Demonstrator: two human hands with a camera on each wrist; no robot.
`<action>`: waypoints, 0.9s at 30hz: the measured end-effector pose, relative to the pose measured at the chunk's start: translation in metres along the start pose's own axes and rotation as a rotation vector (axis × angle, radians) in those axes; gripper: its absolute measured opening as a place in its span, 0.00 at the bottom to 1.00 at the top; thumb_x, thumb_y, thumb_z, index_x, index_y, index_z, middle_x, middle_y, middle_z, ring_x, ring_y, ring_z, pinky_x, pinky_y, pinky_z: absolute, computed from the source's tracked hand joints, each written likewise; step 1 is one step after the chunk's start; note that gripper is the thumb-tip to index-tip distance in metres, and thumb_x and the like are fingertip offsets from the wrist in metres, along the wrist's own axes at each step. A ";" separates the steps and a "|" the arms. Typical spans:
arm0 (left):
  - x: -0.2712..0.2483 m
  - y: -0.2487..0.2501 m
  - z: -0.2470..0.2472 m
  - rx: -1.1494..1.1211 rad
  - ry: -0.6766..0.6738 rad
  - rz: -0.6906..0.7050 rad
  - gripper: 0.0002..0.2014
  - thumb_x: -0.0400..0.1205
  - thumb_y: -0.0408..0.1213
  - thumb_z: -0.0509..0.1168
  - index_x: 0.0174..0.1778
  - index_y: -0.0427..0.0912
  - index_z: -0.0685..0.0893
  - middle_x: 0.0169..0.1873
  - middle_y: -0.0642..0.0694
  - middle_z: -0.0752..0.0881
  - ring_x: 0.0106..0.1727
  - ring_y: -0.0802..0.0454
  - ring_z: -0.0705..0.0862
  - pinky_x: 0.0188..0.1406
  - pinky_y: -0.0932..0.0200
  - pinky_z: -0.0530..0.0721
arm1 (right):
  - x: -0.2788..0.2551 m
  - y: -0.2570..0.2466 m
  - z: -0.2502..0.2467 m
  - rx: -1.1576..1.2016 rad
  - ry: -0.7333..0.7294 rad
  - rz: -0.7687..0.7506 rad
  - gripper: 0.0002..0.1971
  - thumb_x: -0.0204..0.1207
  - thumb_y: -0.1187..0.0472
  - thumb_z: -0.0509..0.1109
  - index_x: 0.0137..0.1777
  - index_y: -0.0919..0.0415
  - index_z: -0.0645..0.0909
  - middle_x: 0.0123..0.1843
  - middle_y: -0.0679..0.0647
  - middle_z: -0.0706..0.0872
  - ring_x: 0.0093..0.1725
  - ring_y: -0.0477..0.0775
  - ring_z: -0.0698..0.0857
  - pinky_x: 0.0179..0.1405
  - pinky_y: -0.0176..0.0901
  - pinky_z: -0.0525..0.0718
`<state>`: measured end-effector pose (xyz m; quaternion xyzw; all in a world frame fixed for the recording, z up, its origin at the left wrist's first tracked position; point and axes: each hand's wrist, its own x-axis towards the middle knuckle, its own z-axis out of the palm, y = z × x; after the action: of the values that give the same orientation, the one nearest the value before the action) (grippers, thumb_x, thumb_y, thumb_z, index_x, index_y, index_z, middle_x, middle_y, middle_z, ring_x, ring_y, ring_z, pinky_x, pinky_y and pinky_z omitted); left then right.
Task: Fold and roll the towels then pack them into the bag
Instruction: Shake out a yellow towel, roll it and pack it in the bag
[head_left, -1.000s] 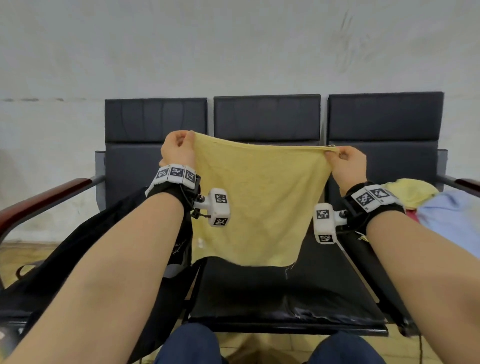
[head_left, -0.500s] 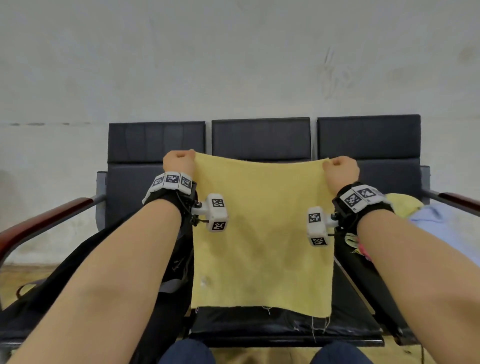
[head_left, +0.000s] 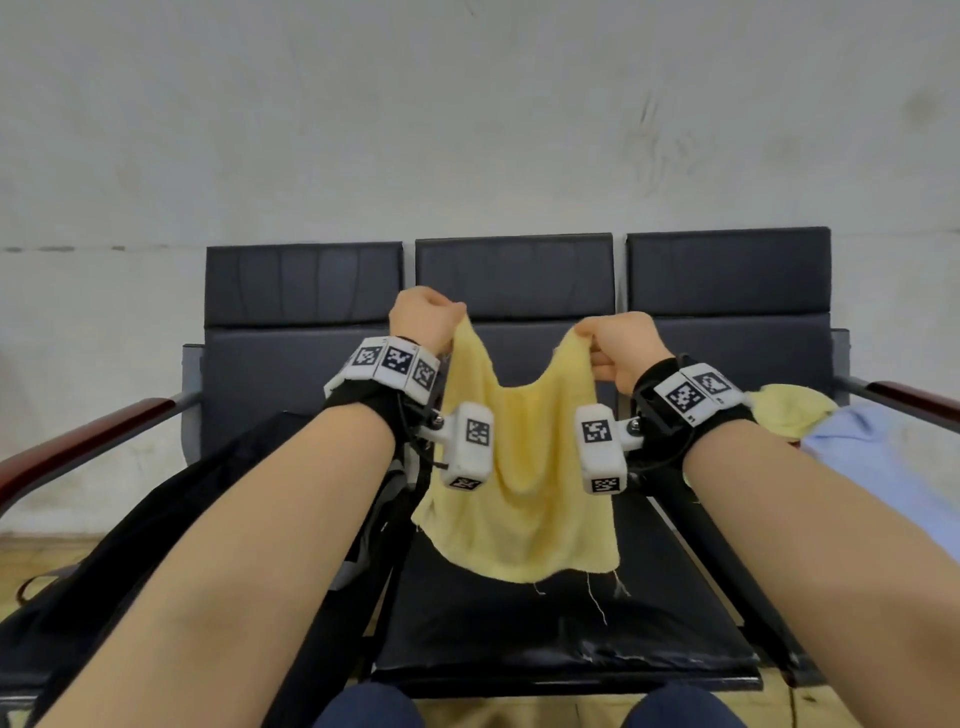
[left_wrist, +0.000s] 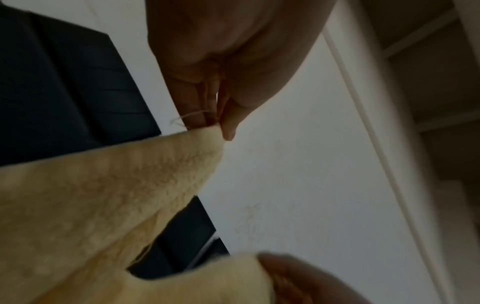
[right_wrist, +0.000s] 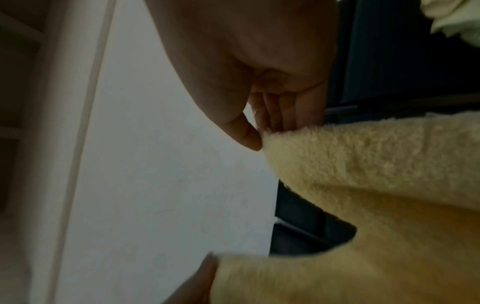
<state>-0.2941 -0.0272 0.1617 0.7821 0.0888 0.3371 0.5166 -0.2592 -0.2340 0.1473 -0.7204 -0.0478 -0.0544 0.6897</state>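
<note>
A yellow towel (head_left: 524, 488) hangs in the air over the middle seat, sagging in a U between my hands. My left hand (head_left: 426, 317) pinches its top left corner; the left wrist view shows thumb and fingers closed on that corner of the towel (left_wrist: 109, 189). My right hand (head_left: 613, 343) pinches the top right corner, seen close up with the towel (right_wrist: 376, 185) in the right wrist view. A black bag (head_left: 171, 540) lies slumped on the left seat under my left forearm.
A black three-seat bench (head_left: 561, 639) stands against a pale wall, with wooden armrests (head_left: 78, 447) at both ends. On the right seat lie another yellow towel (head_left: 789, 410) and a light blue cloth (head_left: 883, 467). My knees (head_left: 363, 706) show at the bottom edge.
My hands have come closer together, so the towel that was stretched flat now sags in the middle. Its bottom edge has lifted a little.
</note>
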 end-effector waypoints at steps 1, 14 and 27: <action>-0.004 0.006 0.005 -0.022 -0.012 0.038 0.08 0.76 0.36 0.71 0.32 0.43 0.82 0.36 0.42 0.86 0.44 0.40 0.87 0.51 0.45 0.87 | -0.006 -0.004 0.006 0.021 -0.049 -0.006 0.04 0.74 0.69 0.69 0.47 0.69 0.82 0.43 0.66 0.85 0.36 0.61 0.86 0.31 0.46 0.89; -0.026 0.015 0.033 -0.059 -0.036 0.197 0.05 0.75 0.40 0.74 0.36 0.46 0.86 0.34 0.53 0.85 0.43 0.53 0.85 0.51 0.53 0.86 | -0.029 -0.015 0.031 0.116 -0.172 -0.071 0.09 0.75 0.69 0.71 0.53 0.72 0.85 0.49 0.67 0.90 0.43 0.60 0.91 0.39 0.46 0.90; -0.030 0.013 0.035 -0.252 -0.304 0.151 0.09 0.79 0.27 0.70 0.54 0.32 0.88 0.49 0.35 0.90 0.50 0.43 0.89 0.53 0.50 0.88 | -0.024 -0.007 0.024 0.144 -0.174 -0.150 0.09 0.75 0.72 0.69 0.53 0.75 0.85 0.49 0.71 0.89 0.51 0.65 0.90 0.52 0.53 0.90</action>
<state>-0.2982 -0.0738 0.1519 0.7575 -0.0920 0.2614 0.5911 -0.2840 -0.2094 0.1498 -0.6653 -0.1651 -0.0397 0.7270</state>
